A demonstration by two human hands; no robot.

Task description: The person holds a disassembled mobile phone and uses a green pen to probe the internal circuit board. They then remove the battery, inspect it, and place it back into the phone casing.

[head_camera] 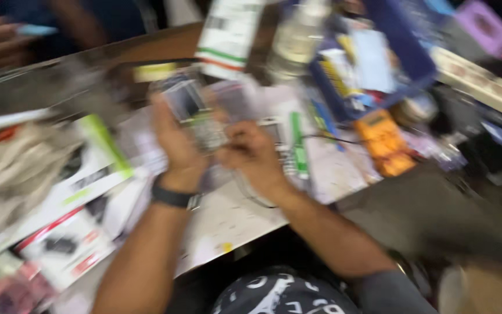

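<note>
From my remote seat the frame is badly blurred, so I report only what holds up. My left hand (176,142) and right hand (252,152) meet over the middle of the counter (233,218), both on a phone (196,113), an old keypad kind with a small dark screen above pale keys. The left fingers wrap its left edge and back, holding it tilted up toward me; the right fingers are curled narrow against its lower right corner, touching it, though I cannot tell how firmly they grip. A dark watch (172,197) bands my left wrist.

The one clear container is a blue tray (413,64) at the upper right, deep-walled plastic, crammed with flat packets and cards in white, yellow and pale blue; I cannot sort them further. Just below it lies an orange meter (384,142), boxy and matte, with a thin black lead running left. A green pen (298,145) lies just right of my right hand. Behind the phone stands a white carton (228,35) with green and red stripes, and beside it a clear bottle (297,40). At my left, glossy white boxes (71,232) with red and green trim overlap in a heap. The counter is pale, speckled stone.
</note>
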